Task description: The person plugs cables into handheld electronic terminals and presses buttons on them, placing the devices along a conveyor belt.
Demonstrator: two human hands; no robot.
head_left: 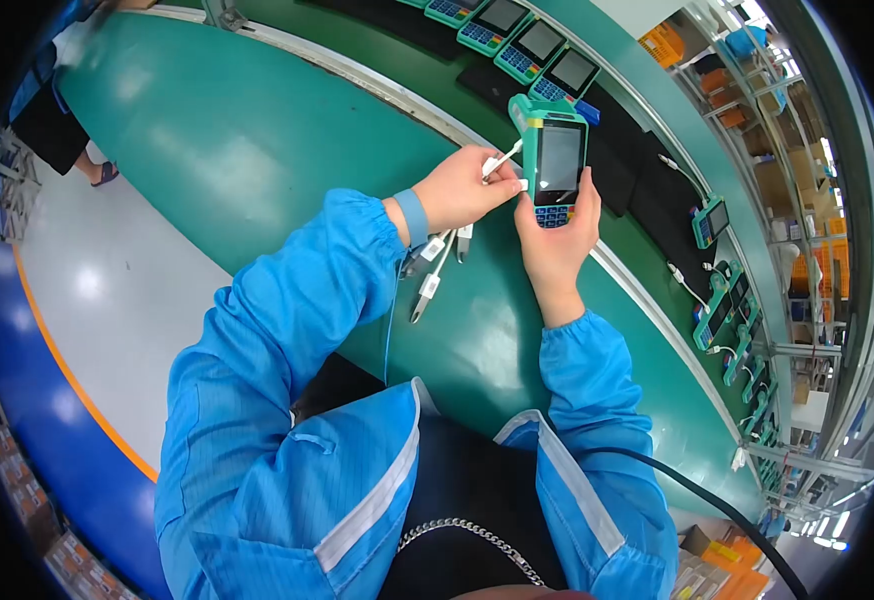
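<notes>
My right hand [562, 235] grips a green handheld payment terminal [561, 155] around its lower end, thumb on one side and fingers on the other. Its dark screen and blue keypad face up. At the terminal's left side, my left hand [462, 190] pinches a white cable plug [523, 185] between thumb and fingertips. Another white connector [497, 163] passes over those fingers towards the terminal's side; whether either is fully seated I cannot tell. Below the left hand hang several white USB cable ends [427, 290]. A blue-grey strap [412, 217] circles my left wrist.
Several similar terminals [537, 45] stand in a row on a dark mat beyond the green bench [257, 140]. More terminals [722, 300] with white cables line the right side. Shelves with orange bins [827, 255] rise at far right. Another person's leg [52, 135] shows at upper left.
</notes>
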